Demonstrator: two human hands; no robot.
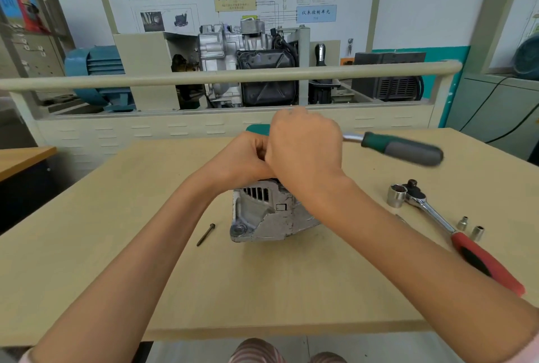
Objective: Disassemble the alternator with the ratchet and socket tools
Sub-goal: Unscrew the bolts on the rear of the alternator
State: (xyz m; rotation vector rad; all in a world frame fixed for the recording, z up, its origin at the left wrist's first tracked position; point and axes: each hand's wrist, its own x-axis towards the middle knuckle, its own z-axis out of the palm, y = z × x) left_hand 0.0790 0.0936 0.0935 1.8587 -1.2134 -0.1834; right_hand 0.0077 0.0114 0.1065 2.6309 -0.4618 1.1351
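The silver alternator (262, 214) stands on the wooden table (116, 246), its top hidden under both hands. My right hand (303, 149) is closed over the head of a ratchet whose green and grey handle (402, 148) sticks out to the right, blurred. My left hand (242, 158) sits fisted against the right one on the alternator's top; what its fingers grip is hidden. A teal edge (258, 128) shows just behind the hands.
A long dark bolt (205, 234) lies left of the alternator. To the right lie a red-handled ratchet (484, 260) with a large socket (396, 195) and two small sockets (462, 222) (478, 233). A beige rail (204, 78) and training engine stand behind the table.
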